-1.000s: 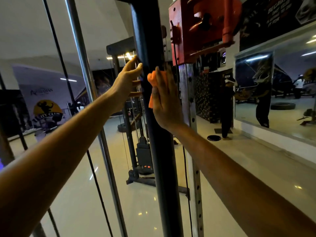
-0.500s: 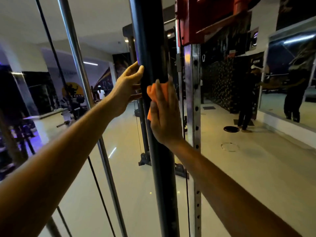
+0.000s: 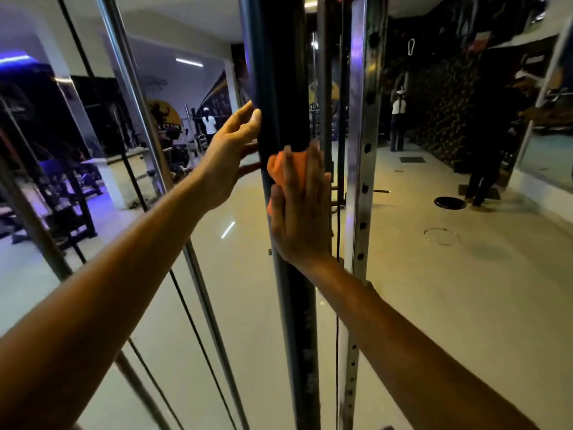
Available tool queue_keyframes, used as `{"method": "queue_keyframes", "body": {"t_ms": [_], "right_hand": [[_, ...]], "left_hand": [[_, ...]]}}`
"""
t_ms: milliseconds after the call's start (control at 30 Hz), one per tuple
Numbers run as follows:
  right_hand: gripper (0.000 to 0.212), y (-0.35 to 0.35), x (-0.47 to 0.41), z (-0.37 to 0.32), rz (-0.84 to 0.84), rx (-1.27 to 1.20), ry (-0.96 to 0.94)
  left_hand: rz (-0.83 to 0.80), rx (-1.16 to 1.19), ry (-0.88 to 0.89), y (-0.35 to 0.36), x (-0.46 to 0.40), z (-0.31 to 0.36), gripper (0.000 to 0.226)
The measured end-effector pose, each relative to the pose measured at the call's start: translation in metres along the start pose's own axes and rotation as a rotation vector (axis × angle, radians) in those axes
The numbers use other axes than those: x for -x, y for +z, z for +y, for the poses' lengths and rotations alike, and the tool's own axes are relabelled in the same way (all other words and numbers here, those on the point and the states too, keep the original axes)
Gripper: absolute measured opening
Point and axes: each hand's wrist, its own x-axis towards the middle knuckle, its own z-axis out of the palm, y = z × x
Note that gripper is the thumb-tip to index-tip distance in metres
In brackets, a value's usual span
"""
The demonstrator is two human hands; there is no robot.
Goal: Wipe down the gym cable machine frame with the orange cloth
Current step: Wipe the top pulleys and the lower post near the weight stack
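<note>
Orange cloth (image 3: 279,169) lies flat under the spread right hand (image 3: 302,206) against the vertical black upright (image 3: 279,88); left hand (image 3: 231,150), fingers straight, steadies its side.

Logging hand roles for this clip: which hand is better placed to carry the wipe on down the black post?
Right. The right hand already presses the orange cloth flat against the black post, with bare post below it. The left hand holds no cloth and only touches the post's left side.
</note>
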Motion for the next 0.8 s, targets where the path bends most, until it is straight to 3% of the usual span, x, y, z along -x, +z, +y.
{"method": "queue_keyframes", "body": {"t_ms": [133,367,467,633,800], "right_hand": [[0.062,0.001,-0.029,-0.004,0.074,-0.029,-0.019],[0.08,0.016,0.12,0.034,-0.093,0.005,0.021],[0.06,0.016,0.087,0.023,-0.042,-0.02,0.026],[0.057,0.012,0.009,0.005,0.119,-0.105,0.016],[0.086,0.026,0.107,0.026,-0.007,0.045,0.056]], "left_hand": [[0.016,0.008,-0.004,0.005,0.003,-0.005,0.054],[-0.005,0.016,-0.026,0.013,0.018,-0.033,0.055],[-0.014,0.021,-0.044,0.015,0.025,-0.047,0.056],[-0.022,0.048,-0.068,0.01,0.028,-0.053,0.07],[-0.062,0.061,-0.056,0.012,0.034,-0.063,0.06]]}}
